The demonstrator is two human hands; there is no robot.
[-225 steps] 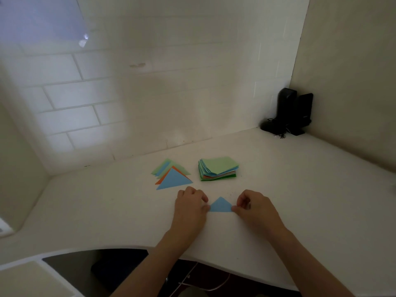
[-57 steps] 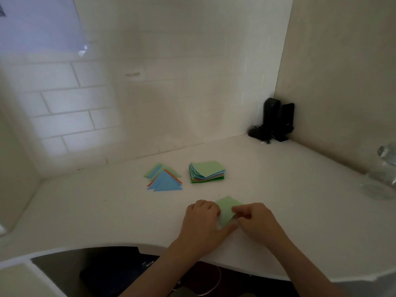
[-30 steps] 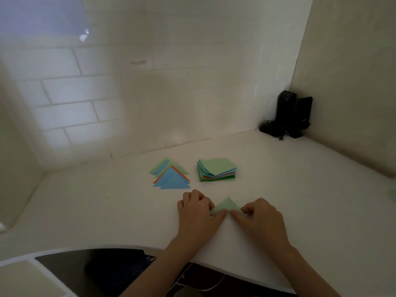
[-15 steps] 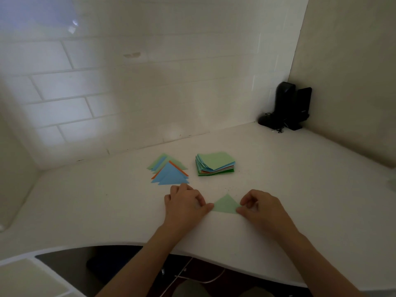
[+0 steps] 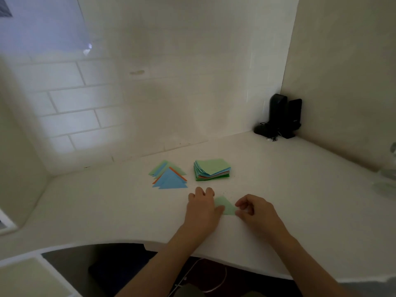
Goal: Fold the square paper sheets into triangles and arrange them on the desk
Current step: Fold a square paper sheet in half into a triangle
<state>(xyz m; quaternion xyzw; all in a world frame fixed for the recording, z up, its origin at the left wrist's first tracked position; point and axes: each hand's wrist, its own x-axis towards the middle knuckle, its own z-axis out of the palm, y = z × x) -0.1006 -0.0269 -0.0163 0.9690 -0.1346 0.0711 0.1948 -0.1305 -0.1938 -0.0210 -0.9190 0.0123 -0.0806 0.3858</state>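
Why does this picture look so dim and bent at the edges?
Head view: the light is low and soft, with a pale bluish patch on the wall upper left; the wide lens curves the desk edge and wall lines; a clear object at the right edge is blurred beyond telling.

Two bare forearms enter from the lower edge of the head view. Left hand (image 5: 202, 207) and right hand (image 5: 256, 211) carry no gloves, rings, watch or bands. No sleeve shows on either arm up to the frame edge. Fingernails too blurred to assess.
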